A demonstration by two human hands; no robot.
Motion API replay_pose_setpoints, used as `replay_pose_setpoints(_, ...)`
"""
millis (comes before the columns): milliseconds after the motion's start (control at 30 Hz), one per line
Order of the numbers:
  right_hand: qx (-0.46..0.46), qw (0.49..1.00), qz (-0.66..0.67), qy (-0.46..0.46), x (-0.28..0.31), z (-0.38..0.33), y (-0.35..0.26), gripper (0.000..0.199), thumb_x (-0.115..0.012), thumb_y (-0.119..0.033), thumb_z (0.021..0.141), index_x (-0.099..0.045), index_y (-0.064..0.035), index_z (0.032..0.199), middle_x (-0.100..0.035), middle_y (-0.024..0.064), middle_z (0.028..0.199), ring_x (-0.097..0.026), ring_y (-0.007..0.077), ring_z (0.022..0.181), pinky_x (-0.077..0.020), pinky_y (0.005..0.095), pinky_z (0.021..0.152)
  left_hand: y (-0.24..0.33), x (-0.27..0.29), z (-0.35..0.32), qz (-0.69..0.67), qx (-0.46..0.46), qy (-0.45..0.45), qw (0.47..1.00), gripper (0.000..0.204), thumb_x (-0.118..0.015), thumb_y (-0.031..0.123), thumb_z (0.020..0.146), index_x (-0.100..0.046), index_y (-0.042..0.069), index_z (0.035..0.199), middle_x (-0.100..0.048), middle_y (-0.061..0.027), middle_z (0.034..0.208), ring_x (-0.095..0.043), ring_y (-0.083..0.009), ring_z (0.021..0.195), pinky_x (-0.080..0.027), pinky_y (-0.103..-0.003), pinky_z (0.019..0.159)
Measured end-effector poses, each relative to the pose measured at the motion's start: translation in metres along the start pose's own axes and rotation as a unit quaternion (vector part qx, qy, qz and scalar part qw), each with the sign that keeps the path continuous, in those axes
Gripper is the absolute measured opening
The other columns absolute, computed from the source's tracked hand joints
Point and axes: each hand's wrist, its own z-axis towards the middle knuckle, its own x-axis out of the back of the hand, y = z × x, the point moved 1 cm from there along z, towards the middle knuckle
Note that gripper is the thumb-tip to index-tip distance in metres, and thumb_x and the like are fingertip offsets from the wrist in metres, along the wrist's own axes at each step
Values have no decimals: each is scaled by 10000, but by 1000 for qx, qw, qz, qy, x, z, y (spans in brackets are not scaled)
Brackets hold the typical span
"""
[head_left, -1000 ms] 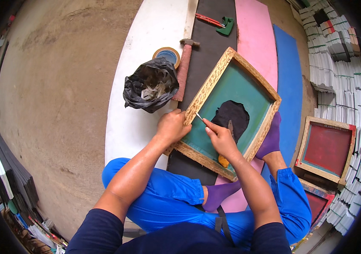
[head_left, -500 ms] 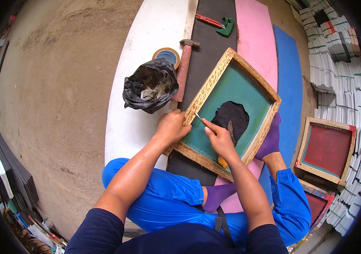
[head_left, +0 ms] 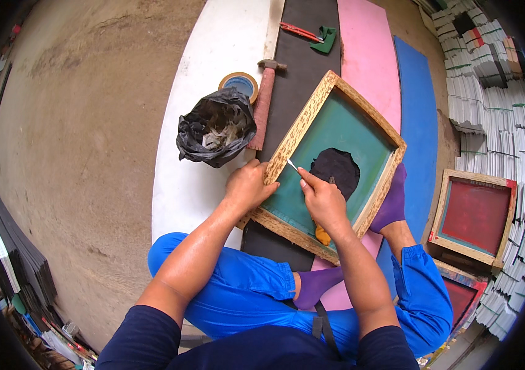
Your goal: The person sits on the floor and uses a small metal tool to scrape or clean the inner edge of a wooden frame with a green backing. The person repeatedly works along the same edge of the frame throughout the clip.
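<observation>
A wooden screen-printing frame [head_left: 306, 117] with green mesh lies tilted across the boards before me. My left hand [head_left: 249, 186] is closed round its left bar. Over the mesh, my right hand [head_left: 324, 198] grips a slim tool whose pale, narrow tip [head_left: 291, 163] meets or nearly meets the inner edge of that bar; its handle is hidden in my fingers. A crumpled black cloth [head_left: 344, 169] rests on the mesh beyond my right hand. Partly under this hand lies another tool with an orange handle [head_left: 322, 235], mostly covered.
Left of the frame stand a black plastic bag [head_left: 190, 137] with scraps inside, a tape roll [head_left: 238, 76] and a hammer [head_left: 264, 108]. Farther off lie red-handled pliers [head_left: 299, 31] and a green piece [head_left: 326, 41]. Red-mesh frames [head_left: 478, 214] and paper stacks [head_left: 509, 111] line the right.
My right hand has turned slightly and moved a little, now covering more of the orange-handled tool. The left hand keeps its hold. The whole view has shifted slightly.
</observation>
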Motion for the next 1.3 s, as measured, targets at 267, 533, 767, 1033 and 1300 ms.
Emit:
replay_pose_setpoints(267, -20, 996, -84, -27, -2, -1, -14, 345, -604, -320, 1048, -716, -251, 1367, -759, 225, 898, -736, 461, 831, -583, 535, 783, -5, -6, -3, 10, -28, 30, 999, 478, -822, 343, 828, -729, -6, 1142, -682, -158, 1010, -735, -372, 874, -608, -477, 778)
replay_pose_setpoints(533, 55, 994, 99, 5, -33, 11, 31, 403, -593, -291, 1057, -660, -231, 1449, -744, 272, 962, -745, 437, 891, -592, 514, 760, -2, -10, 0, 7, -33, 39, 999, 417, -832, 294, 814, -739, -2, 1092, -687, -176, 974, -723, -388, 872, -590, -488, 786)
replay_pose_setpoints(767, -88, 929, 333, -137, -35, 19, 46, 429, -595, -325, 1095, -607, -244, 1517, -660, 50, 725, -586, 169, 522, -478, 336, 510, -3, -9, 2, 16, -43, 43, 998, 375, -815, 335, 824, -709, 15, 988, -684, -158, 973, -736, -376, 854, -605, -481, 763)
replay_pose_setpoints(1033, 32, 993, 110, 27, -24, 1, 27, 369, -619, -293, 1051, -687, -265, 1413, -717, 247, 866, -734, 431, 817, -565, 486, 751, -4, -8, 0, 14, -27, 35, 999, 400, -827, 343, 814, -709, 13, 1008, -674, -156, 974, -735, -378, 848, -605, -488, 761)
replay_pose_setpoints(1300, 11, 1000, 26, 0, -12, -3, 14, 355, -610, -334, 1056, -690, -296, 1400, -740, 219, 849, -734, 435, 823, -576, 518, 750, 1, -5, -2, 20, -30, 46, 998, 400, -844, 322, 794, -709, 11, 1006, -670, -153, 963, -735, -376, 829, -608, -477, 741)
